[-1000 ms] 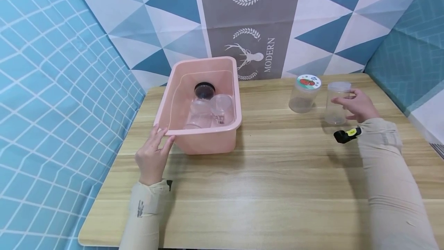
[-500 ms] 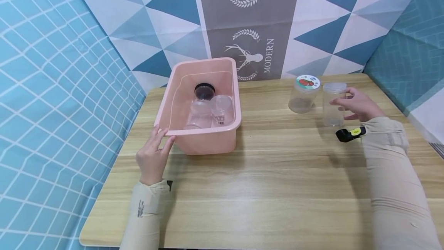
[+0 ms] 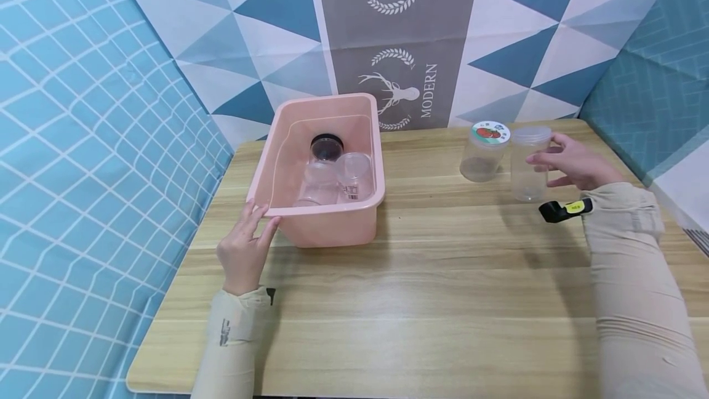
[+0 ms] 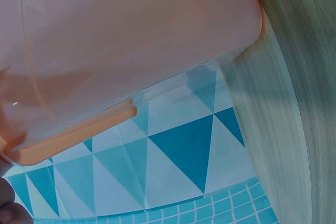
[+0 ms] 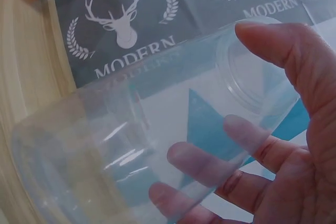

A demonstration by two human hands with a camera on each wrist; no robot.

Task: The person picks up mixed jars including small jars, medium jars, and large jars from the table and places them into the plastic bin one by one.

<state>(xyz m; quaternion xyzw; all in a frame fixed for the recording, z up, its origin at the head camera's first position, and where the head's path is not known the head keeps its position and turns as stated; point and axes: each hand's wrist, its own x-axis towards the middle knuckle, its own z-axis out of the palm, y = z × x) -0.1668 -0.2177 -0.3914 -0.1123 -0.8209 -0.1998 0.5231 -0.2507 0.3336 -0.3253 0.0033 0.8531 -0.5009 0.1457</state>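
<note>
In the head view my right hand [image 3: 578, 162] grips a clear plastic jar [image 3: 524, 171] from its right side, the jar nearly upright. The right wrist view shows the thumb [image 5: 273, 40] near the jar's top and the other fingers round its far side, seen through the wall. Close to its left stands another clear jar [image 3: 480, 159] with a tomato picture on its white-and-green lid. My left hand [image 3: 242, 257] holds the near left corner of a pink plastic bin [image 3: 327, 226], fingers over the rim and thumb against the outside. Only a few fingertips [image 4: 10, 211] show in the left wrist view.
Inside the bin lie several clear jars [image 3: 356, 168], one with a black lid [image 3: 327, 135]. All of it stands on a wooden table [image 3: 443, 300]. A patterned sheet [image 3: 421, 23] hangs behind, and blue grid cloth [image 3: 83, 171] runs along the left.
My right hand has carried the clear jar a little to the left, towards the jar with the tomato lid. The left hand and the bin keep their places.
</note>
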